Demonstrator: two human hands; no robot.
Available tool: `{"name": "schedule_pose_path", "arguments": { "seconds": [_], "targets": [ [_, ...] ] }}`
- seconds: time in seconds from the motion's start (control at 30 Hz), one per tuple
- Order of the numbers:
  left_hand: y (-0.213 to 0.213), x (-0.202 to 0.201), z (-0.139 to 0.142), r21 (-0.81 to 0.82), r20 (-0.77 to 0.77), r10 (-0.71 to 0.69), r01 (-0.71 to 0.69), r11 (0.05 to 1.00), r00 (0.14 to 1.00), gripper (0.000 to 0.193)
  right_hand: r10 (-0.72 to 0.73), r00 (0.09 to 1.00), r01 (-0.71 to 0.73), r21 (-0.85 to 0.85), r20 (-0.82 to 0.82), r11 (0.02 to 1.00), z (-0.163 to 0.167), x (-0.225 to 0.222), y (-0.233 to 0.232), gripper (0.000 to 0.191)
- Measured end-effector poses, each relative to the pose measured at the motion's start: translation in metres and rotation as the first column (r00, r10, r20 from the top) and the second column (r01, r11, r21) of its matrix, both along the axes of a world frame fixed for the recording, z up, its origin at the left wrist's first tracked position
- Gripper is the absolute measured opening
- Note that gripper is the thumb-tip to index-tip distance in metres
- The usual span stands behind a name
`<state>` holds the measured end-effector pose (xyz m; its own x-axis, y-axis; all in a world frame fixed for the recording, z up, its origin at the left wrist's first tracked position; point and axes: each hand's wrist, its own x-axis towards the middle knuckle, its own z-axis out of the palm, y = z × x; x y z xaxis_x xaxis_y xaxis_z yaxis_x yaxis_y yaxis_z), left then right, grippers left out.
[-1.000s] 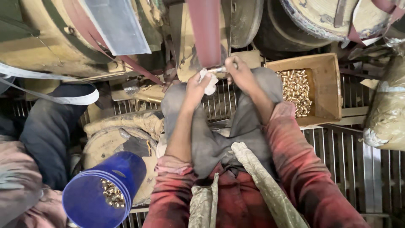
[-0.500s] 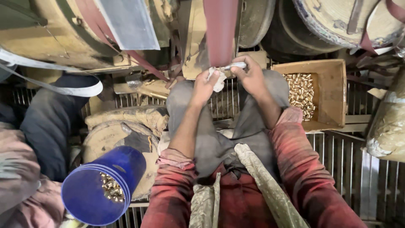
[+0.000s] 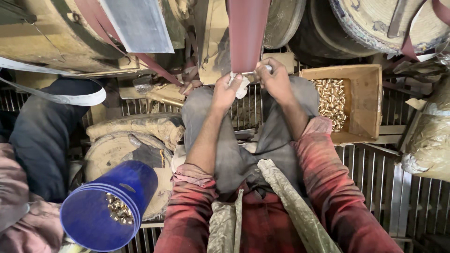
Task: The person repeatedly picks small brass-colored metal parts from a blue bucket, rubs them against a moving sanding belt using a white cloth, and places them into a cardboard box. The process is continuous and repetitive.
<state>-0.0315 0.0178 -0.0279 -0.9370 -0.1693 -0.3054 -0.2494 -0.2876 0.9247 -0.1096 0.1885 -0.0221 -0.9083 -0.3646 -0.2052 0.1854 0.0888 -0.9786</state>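
My left hand (image 3: 226, 90) grips a white rag (image 3: 242, 85) and one end of a small metal piece (image 3: 249, 73). My right hand (image 3: 275, 80) pinches the other end, also wrapped in white cloth. Both hands press the piece against the lower edge of a dark red sanding belt (image 3: 247, 33) that runs up out of view. My knees in grey trousers lie under the hands. My sleeves are red plaid.
A wooden box (image 3: 363, 84) with several brass pieces (image 3: 331, 100) stands to the right. A blue bucket (image 3: 112, 206) holding several brass pieces sits at lower left. Another person in dark clothes (image 3: 42, 136) sits at left. A metal grate floor (image 3: 375, 173) lies below.
Both hands with the piece have stayed at the belt, shifting slightly right along its edge. The view has drifted a little.
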Motion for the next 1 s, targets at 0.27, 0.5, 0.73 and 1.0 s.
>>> {"name": "schedule_pose_path", "arguments": {
  "seconds": [0.27,0.5,0.73,1.0],
  "targets": [
    [0.0,-0.001,0.0,0.047,-0.019,0.013,-0.012,0.999,1.0,0.027,-0.017,0.997,0.017,-0.004,0.081,1.0,0.0,-0.006,-0.004,0.023],
    [-0.001,0.0,0.003,0.016,-0.037,0.012,-0.011,1.0,0.999,0.03,-0.082,0.959,0.082,0.013,0.27,0.997,0.012,-0.009,-0.01,0.044],
    [-0.008,0.026,0.025,-0.091,-0.077,-0.076,0.069,0.993,0.994,0.035,0.04,0.998,-0.039,-0.027,0.038,0.999,0.038,0.022,0.006,0.034],
    [0.003,0.077,0.073,-0.055,-0.2,-0.172,0.164,0.985,0.965,0.045,0.199,0.899,-0.195,0.05,-0.39,0.98,0.079,0.097,0.036,0.04]
  ]
}}
